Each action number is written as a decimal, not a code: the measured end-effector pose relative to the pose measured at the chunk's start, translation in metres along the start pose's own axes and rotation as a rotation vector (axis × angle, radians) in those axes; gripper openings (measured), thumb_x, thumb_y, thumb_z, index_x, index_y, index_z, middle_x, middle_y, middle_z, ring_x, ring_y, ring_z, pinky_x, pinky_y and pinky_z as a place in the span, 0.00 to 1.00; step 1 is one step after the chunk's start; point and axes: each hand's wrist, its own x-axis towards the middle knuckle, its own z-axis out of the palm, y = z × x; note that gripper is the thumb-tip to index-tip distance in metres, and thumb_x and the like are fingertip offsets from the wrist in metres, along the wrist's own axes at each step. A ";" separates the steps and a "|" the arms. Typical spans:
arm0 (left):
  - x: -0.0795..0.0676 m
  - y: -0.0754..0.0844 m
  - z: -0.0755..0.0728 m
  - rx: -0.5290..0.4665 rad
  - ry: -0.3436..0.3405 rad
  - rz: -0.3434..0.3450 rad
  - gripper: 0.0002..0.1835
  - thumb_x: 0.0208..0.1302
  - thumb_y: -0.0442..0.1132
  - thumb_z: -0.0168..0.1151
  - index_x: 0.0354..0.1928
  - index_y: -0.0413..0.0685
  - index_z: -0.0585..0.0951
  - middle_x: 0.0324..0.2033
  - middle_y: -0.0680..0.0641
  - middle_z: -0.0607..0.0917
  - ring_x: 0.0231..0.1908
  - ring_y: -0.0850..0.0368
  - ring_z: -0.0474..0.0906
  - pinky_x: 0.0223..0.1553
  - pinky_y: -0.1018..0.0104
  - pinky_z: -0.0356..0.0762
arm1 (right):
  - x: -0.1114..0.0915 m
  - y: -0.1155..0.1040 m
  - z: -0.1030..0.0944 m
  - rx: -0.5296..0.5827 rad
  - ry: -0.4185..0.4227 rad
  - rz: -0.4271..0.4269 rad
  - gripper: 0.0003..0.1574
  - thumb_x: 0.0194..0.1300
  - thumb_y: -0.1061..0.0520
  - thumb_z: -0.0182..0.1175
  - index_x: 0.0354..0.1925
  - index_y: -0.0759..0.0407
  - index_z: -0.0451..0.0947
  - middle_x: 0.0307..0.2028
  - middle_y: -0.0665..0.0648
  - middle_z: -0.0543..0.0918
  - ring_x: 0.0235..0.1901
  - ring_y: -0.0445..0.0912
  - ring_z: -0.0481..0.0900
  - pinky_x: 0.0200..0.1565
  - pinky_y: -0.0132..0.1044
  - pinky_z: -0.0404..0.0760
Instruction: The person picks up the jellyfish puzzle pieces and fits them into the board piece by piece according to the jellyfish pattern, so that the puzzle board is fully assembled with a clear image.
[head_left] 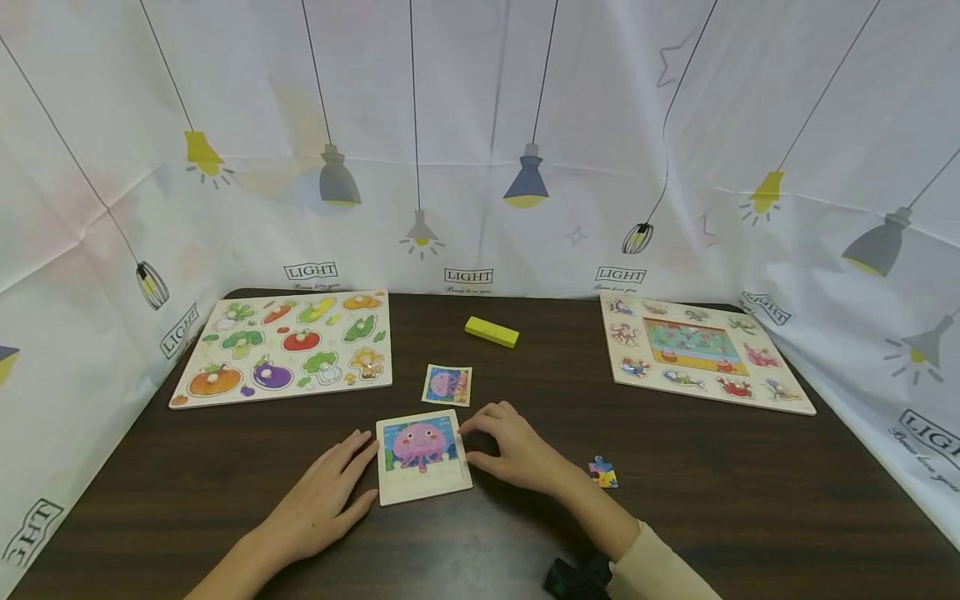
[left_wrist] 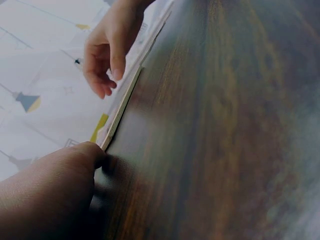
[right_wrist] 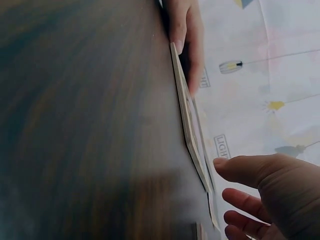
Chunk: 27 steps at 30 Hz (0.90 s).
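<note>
A small wooden jigsaw board [head_left: 423, 487] lies flat on the dark table, with a pink octopus picture filling its upper part and bare wood along its lower strip. My left hand [head_left: 322, 496] rests at the board's left edge, fingers extended and the thumb near the lower corner. On the opposite side, my right hand [head_left: 517, 450] is held with loosely bent fingers, its fingertips right at the board's upper right edge. In the right wrist view, this right hand [right_wrist: 270, 195] grips nothing. One loose jigsaw piece [head_left: 602, 472] lies right of the right forearm.
A small square picture [head_left: 446, 385] lies just beyond the board, and a yellow block [head_left: 491, 332] farther back. A vegetable puzzle board [head_left: 251, 398] is at the back left, a sea-animal puzzle board [head_left: 776, 400] at the back right. Printed fabric [head_left: 465, 100] encloses the table's back and sides.
</note>
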 end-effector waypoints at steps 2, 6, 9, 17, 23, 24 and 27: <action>0.000 0.000 0.000 0.001 0.003 0.003 0.32 0.64 0.51 0.54 0.66 0.42 0.63 0.65 0.41 0.61 0.66 0.48 0.54 0.62 0.49 0.56 | -0.004 0.002 -0.002 -0.019 0.000 0.004 0.18 0.56 0.55 0.65 0.46 0.56 0.78 0.43 0.51 0.76 0.46 0.44 0.68 0.48 0.42 0.72; 0.000 -0.001 0.002 0.004 0.018 0.011 0.32 0.64 0.50 0.55 0.66 0.42 0.64 0.65 0.41 0.62 0.65 0.48 0.55 0.61 0.49 0.57 | -0.012 0.009 -0.007 -0.041 0.012 -0.001 0.19 0.55 0.56 0.66 0.47 0.57 0.77 0.44 0.51 0.76 0.45 0.44 0.68 0.47 0.41 0.72; -0.001 -0.001 0.002 0.010 0.028 0.018 0.32 0.64 0.50 0.55 0.65 0.42 0.64 0.64 0.41 0.62 0.65 0.48 0.55 0.61 0.49 0.57 | -0.019 0.014 -0.011 -0.044 0.021 -0.001 0.20 0.55 0.56 0.66 0.47 0.57 0.77 0.44 0.51 0.76 0.45 0.44 0.68 0.46 0.42 0.72; -0.001 -0.001 0.001 0.005 0.013 0.004 0.32 0.64 0.51 0.54 0.66 0.43 0.64 0.65 0.41 0.62 0.65 0.48 0.54 0.62 0.49 0.56 | -0.037 0.024 -0.022 -0.047 0.014 0.053 0.24 0.55 0.53 0.66 0.50 0.58 0.75 0.46 0.51 0.75 0.46 0.45 0.67 0.47 0.44 0.72; -0.001 -0.001 0.001 0.003 -0.006 -0.006 0.32 0.64 0.51 0.54 0.66 0.43 0.63 0.65 0.42 0.61 0.66 0.49 0.53 0.62 0.49 0.55 | -0.047 0.029 -0.026 -0.083 0.026 0.057 0.26 0.53 0.51 0.67 0.49 0.58 0.75 0.44 0.52 0.75 0.45 0.46 0.67 0.46 0.45 0.72; -0.001 -0.001 0.001 0.002 -0.007 -0.006 0.32 0.64 0.51 0.54 0.66 0.43 0.63 0.65 0.42 0.61 0.66 0.49 0.53 0.62 0.49 0.55 | -0.048 0.029 -0.026 -0.086 0.027 0.058 0.26 0.52 0.50 0.68 0.49 0.58 0.76 0.44 0.52 0.76 0.44 0.45 0.67 0.46 0.45 0.71; -0.001 -0.001 0.001 -0.002 -0.002 0.001 0.32 0.64 0.51 0.54 0.66 0.42 0.63 0.65 0.41 0.61 0.66 0.48 0.53 0.62 0.49 0.56 | -0.052 0.031 -0.025 -0.094 0.019 0.073 0.27 0.51 0.48 0.68 0.48 0.57 0.76 0.43 0.51 0.75 0.43 0.44 0.66 0.44 0.44 0.71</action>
